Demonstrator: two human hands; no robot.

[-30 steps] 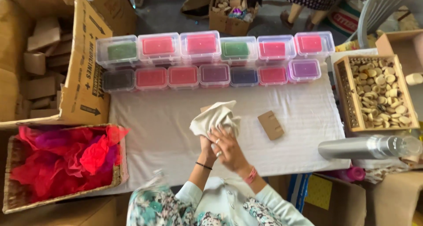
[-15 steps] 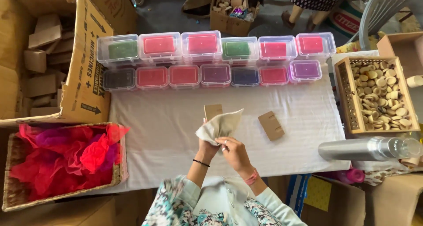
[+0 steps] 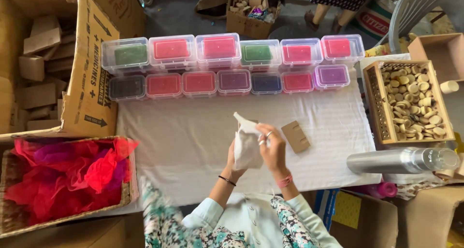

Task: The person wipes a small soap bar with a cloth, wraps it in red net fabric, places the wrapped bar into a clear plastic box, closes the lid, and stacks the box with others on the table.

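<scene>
I see a white cloth pouch (image 3: 246, 146) held up over the table (image 3: 183, 141), pinched between both hands. Left hand (image 3: 233, 157) sits mostly behind the pouch, fingers closed on its lower left edge; only the wrist and a dark bangle (image 3: 227, 181) show clearly. Right hand (image 3: 273, 149) grips the pouch's right side, fingers (image 3: 263, 131) curled shut on the cloth near the top, a ring on one of them. Pink band (image 3: 284, 181) on that wrist.

Just right of the right fingers: a brown card piece (image 3: 296, 136) lying flat on the white cloth cover, not touching the hand. Further right, a wooden crate (image 3: 372, 103) full of round wood discs (image 3: 415, 103), and below it a steel bottle (image 3: 386, 161) lying on its side at the table edge.

Beyond the fingers, well apart: two rows of clear lidded boxes (image 3: 232, 64) with green, pink, red, purple and dark fills.

Left of the left fingers, well apart: a basket (image 3: 126, 195) of red and pink net fabric (image 3: 67, 175), and above it an open carton (image 3: 89, 84) holding brown card pieces.
</scene>
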